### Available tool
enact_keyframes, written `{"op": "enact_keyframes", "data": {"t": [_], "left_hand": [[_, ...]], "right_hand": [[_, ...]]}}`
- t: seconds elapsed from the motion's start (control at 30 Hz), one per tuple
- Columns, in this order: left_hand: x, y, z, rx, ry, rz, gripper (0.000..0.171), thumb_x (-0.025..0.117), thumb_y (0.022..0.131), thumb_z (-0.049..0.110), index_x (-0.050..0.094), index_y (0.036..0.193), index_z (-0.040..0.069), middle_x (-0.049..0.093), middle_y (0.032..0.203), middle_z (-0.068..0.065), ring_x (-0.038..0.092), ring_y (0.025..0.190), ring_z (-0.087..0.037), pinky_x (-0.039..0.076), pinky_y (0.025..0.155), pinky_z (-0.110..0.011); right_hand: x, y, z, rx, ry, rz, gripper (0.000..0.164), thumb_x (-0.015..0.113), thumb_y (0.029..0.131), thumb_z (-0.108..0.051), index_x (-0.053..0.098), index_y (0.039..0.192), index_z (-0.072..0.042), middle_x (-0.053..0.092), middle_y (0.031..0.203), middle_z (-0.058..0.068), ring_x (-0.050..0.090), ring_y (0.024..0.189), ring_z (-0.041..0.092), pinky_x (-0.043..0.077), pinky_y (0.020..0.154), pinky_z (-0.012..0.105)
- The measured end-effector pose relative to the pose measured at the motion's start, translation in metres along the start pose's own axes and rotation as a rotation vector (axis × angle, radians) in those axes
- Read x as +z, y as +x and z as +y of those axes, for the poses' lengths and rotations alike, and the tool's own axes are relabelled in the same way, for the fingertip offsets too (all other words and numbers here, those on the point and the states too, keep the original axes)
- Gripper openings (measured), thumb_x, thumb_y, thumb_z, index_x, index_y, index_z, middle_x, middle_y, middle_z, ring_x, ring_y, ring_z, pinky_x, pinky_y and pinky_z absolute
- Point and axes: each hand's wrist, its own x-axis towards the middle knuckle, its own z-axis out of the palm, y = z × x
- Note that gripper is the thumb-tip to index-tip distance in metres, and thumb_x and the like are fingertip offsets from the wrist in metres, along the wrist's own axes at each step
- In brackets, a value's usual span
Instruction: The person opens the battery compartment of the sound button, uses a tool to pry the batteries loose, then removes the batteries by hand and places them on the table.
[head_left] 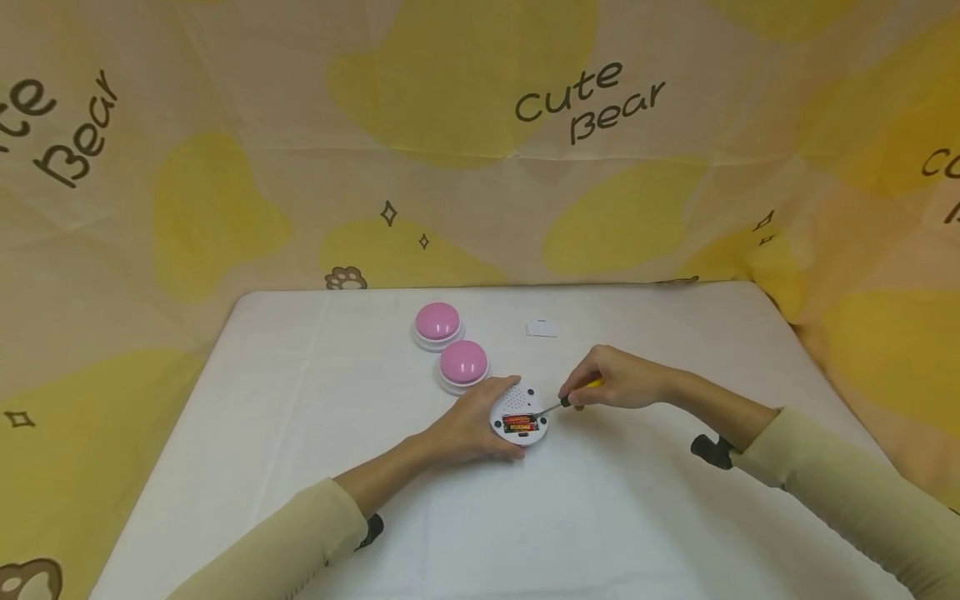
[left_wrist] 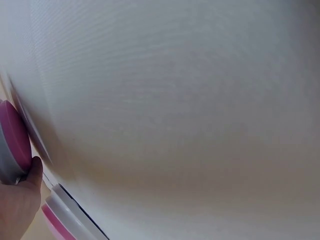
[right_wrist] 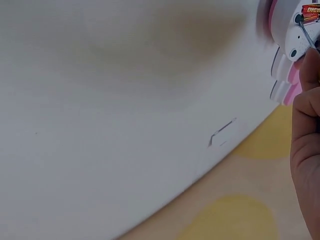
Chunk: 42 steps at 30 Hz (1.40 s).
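Observation:
My left hand [head_left: 472,425] grips a round white-and-pink push button [head_left: 517,395] by its sides, underside turned up. Its battery compartment lies uncovered, with red-and-black batteries [head_left: 520,424] inside. In the left wrist view, the thumb of the left hand [left_wrist: 22,200] presses the rim of the button [left_wrist: 15,137]. My right hand [head_left: 618,379] holds a screwdriver [head_left: 553,407] with a yellow-and-black handle, its metal tip right at the edge of the batteries. The right wrist view shows the shaft of the screwdriver [right_wrist: 306,35] slanting over the white underside.
Two more pink-topped buttons stand upright just behind the left hand, one nearer [head_left: 463,362] and one farther [head_left: 437,322]. A small white battery cover [head_left: 542,328] lies on the white table [head_left: 360,375] towards the back. Patterned yellow cloth [head_left: 450,100] hangs behind the table.

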Motion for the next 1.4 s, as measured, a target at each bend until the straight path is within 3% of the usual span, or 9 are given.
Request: {"op": "enact_keyframes", "data": {"t": [0.27,0.4,0.5,0.6,0.77,1.4], "left_hand": [[0.0,0.0,0.0,0.002,0.001,-0.006,0.1,0.085,0.062,0.037,0.031,0.143,0.013,0.042,0.135,0.002,0.041,0.115,-0.011,0.035,0.1,-0.036],[-0.001,0.0,0.001,0.0,-0.004,-0.01,0.1,0.085,0.062,0.037,0.031,0.143,0.013,0.042,0.135,0.002,0.041,0.114,-0.011,0.036,0.099,-0.036],[-0.001,0.0,0.001,0.005,0.002,-0.011,0.1,0.085,0.062,0.037,0.031,0.143,0.013,0.042,0.135,0.002,0.041,0.115,-0.011,0.036,0.1,-0.036],[-0.001,0.0,0.002,0.013,0.013,-0.012,0.1,0.084,0.063,0.036,0.03,0.143,0.013,0.041,0.135,0.002,0.041,0.115,-0.011,0.035,0.1,-0.035],[-0.001,0.0,0.002,0.016,0.017,-0.012,0.099,0.084,0.063,0.037,0.03,0.143,0.013,0.041,0.136,0.001,0.041,0.115,-0.011,0.035,0.1,-0.036],[-0.002,-0.001,0.001,0.009,-0.005,-0.02,0.098,0.084,0.064,0.036,0.029,0.143,0.013,0.041,0.134,0.002,0.041,0.114,-0.011,0.035,0.099,-0.036]], "right_hand": [[0.003,-0.002,0.006,0.007,0.026,0.019,0.021,0.061,0.089,-0.014,0.07,0.105,-0.004,0.07,0.09,0.007,0.062,0.082,0.016,0.05,0.077,0.026],[0.005,-0.004,0.011,0.023,0.05,0.033,0.02,0.061,0.089,-0.016,0.071,0.104,-0.007,0.07,0.088,0.007,0.057,0.075,0.015,0.048,0.061,0.024],[0.006,-0.005,0.016,0.03,0.09,0.041,0.02,0.062,0.089,-0.017,0.071,0.104,-0.008,0.069,0.086,0.009,0.048,0.062,0.013,0.039,0.048,0.021],[0.008,-0.007,0.019,0.033,0.152,0.046,0.02,0.062,0.089,-0.016,0.07,0.104,-0.006,0.068,0.084,0.009,0.039,0.052,0.01,0.034,0.043,0.019],[0.012,-0.01,0.024,0.021,0.21,0.062,0.02,0.061,0.089,-0.014,0.07,0.104,-0.005,0.067,0.082,0.008,0.035,0.047,0.008,0.031,0.042,0.018],[0.018,-0.012,0.033,0.022,0.256,0.1,0.02,0.062,0.088,-0.014,0.07,0.104,-0.004,0.067,0.083,0.016,0.034,0.048,0.009,0.029,0.042,0.018]]}}
